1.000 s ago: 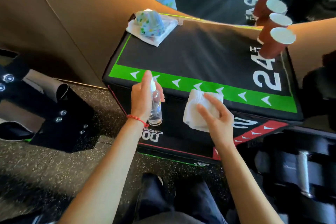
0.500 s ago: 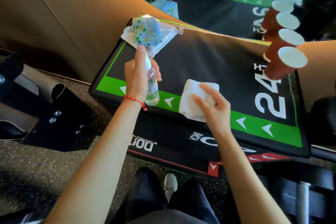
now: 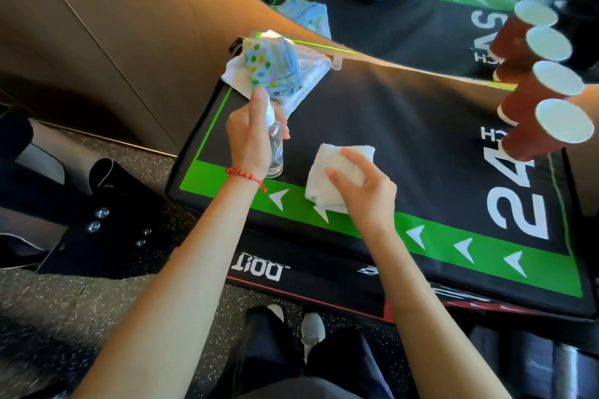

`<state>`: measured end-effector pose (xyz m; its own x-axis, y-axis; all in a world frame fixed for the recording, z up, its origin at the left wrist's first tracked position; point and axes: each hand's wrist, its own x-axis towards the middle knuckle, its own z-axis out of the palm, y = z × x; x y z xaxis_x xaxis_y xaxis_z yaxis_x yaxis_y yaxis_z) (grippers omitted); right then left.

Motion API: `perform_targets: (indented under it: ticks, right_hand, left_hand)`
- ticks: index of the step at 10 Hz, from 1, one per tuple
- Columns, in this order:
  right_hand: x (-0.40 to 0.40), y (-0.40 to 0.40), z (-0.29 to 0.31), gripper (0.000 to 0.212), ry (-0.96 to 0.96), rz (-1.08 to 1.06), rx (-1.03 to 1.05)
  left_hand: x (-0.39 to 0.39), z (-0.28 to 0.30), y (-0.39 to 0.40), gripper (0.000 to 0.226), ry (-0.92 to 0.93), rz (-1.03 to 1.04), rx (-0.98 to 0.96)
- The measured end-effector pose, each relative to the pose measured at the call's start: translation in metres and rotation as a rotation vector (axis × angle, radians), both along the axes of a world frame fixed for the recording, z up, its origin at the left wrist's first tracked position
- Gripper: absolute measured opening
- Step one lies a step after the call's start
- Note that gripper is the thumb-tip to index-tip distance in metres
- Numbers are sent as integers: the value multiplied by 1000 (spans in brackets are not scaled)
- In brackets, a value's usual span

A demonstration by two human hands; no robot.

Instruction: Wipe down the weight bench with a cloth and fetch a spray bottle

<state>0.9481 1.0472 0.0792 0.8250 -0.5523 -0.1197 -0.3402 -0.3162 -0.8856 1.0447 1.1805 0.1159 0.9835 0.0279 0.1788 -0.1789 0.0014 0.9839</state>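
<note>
Left hand (image 3: 249,136) grips the upright spray bottle (image 3: 275,152) above the surface (image 3: 405,126) — index finger on its nozzle; right hand (image 3: 366,191), fingers curled, presses the white cloth (image 3: 327,178) near the green border.

Single head-worn wide-angle view, looking forward and steeply down, close over the black padded box (image 3: 405,146), mirror beyond
</note>
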Motion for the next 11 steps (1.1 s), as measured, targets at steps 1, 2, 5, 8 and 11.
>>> perform_targets:
  ticks: [1,2,5,8,11]
  right_hand:
    - [-1,3,-3,37,-3,28,-135]
    - [0,6,-3,37,25,60,-268]
    - [-7,13,2,45,129,40,-513]
    - [-31,24,7,46,44,-32,-729]
    - [-77,49,-1,42,-168,151,-791]
  left_hand:
    - [-3,-2,0,60,-7,-21,-27]
    - [-6,-3,2,56,-22,-20,-42]
    - [-10,-5,11,50,59,-26,-39]
    - [-32,-14,41,52,3,-11,102]
    - [-101,-32,80,41,-181,99,588]
